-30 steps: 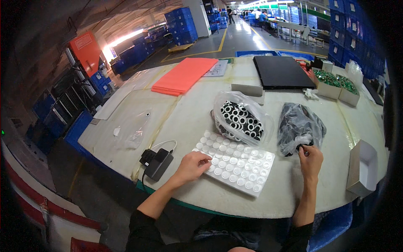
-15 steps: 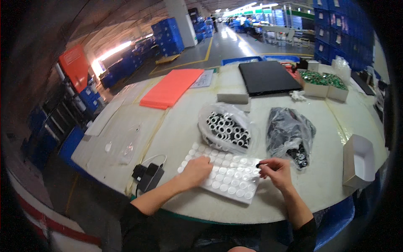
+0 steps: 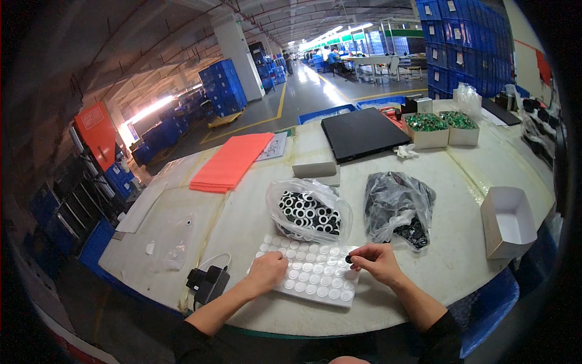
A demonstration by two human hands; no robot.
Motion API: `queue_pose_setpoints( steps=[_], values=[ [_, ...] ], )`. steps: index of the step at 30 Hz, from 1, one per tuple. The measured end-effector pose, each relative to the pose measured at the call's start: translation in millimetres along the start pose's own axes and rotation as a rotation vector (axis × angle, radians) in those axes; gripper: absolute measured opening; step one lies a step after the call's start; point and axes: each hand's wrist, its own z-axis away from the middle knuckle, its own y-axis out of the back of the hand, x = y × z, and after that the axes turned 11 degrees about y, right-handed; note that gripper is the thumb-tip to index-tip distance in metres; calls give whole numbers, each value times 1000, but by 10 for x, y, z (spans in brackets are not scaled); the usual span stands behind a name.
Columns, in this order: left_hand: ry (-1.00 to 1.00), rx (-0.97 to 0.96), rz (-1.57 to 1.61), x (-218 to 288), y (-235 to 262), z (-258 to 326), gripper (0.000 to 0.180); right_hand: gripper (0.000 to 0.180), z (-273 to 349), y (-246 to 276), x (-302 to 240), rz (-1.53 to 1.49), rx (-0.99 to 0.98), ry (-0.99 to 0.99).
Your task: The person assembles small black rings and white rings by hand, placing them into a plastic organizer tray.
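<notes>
A white tray (image 3: 309, 293) with rows of round white discs lies flat near the table's front edge. Over its left part rests my left hand (image 3: 268, 271), fingers curled down onto the discs; whatever they may grip is hidden. My right hand (image 3: 377, 262) is closed in a pinch on a small black round part (image 3: 348, 259), at the tray's right edge. Just beyond the tray sits an open clear bag (image 3: 344, 215) of black-and-white rings. To its right, a second clear bag (image 3: 388, 197) contains black parts.
A black adapter (image 3: 209, 284) with a cable lies left of the tray. At right stands an open white box (image 3: 509, 221). Farther back are an orange-red stack of sheets (image 3: 233, 161), a black flat panel (image 3: 364, 133) and boxes of green circuit boards (image 3: 429, 138).
The view has tilted up, so the table sits lower in the picture. My right hand keeps its pinch on the black part, now slightly farther in over the tray's right edge. My left hand stays curled.
</notes>
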Motion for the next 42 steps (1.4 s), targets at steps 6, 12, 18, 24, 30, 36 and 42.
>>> queue_pose_setpoints(
  steps=[6, 12, 18, 24, 30, 36, 42],
  values=[
    [-66, -23, -72, 10, -7, -13, 11, 16, -27, 5, 0, -9, 6, -1],
    [48, -67, 243, -176, -87, -69, 15, 16, -13, -10, -13, -23, -30, -23],
    [-167, -81, -137, -31, -32, -70, 11, 20, -17, 24, -9, -21, -23, -31],
    [26, -24, -70, -29, -34, -75, 12, 22, -19, 13, -98, -93, 15, -109],
    [759, 15, 1192, -181, -16, -23, 12, 15, -20, 18, -16, -49, -6, -96],
    [530, 280, 1313, 233, 22, 51, 10, 15, -21, 4, 1, -72, 36, -93],
    [374, -60, 1539, 854, -29, -111, 16, 14, -5, -26, -52, -122, 38, -116]
  ],
)
